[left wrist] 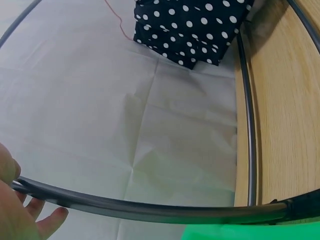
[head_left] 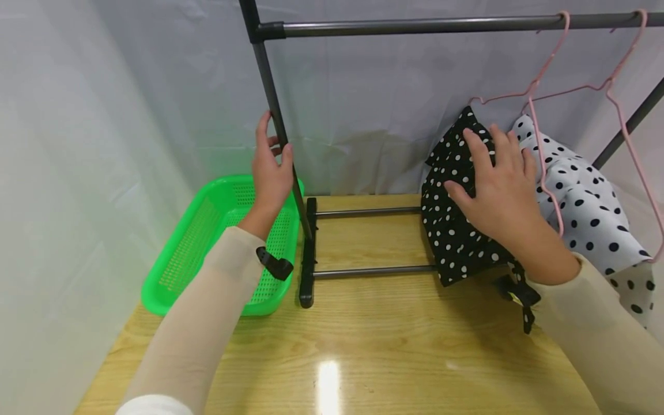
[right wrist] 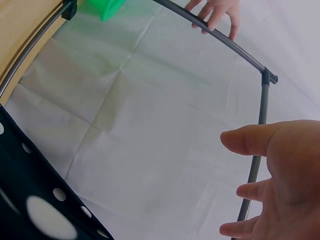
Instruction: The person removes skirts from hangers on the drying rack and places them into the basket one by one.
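Observation:
My left hand (head_left: 272, 167) grips the dark upright pole (head_left: 275, 109) of a clothes rack, with the thumb on one side and the fingers on the other. The left wrist view shows those fingers (left wrist: 45, 220) beside the pole (left wrist: 150, 210). My right hand (head_left: 500, 193) lies flat with spread fingers on a black garment with white dots (head_left: 451, 230), which hangs over the rack's lower rails. In the right wrist view this hand (right wrist: 285, 175) is open beside the black cloth (right wrist: 30, 200), and the left hand (right wrist: 215, 10) shows on the pole (right wrist: 225, 42).
Two pink wire hangers (head_left: 539, 144) hang from the top bar (head_left: 415, 26) at the right, above a white garment with black dots (head_left: 591, 196). A green mesh basket (head_left: 202, 230) sits left of the rack on the wooden table (head_left: 373, 334). White sheeting surrounds everything.

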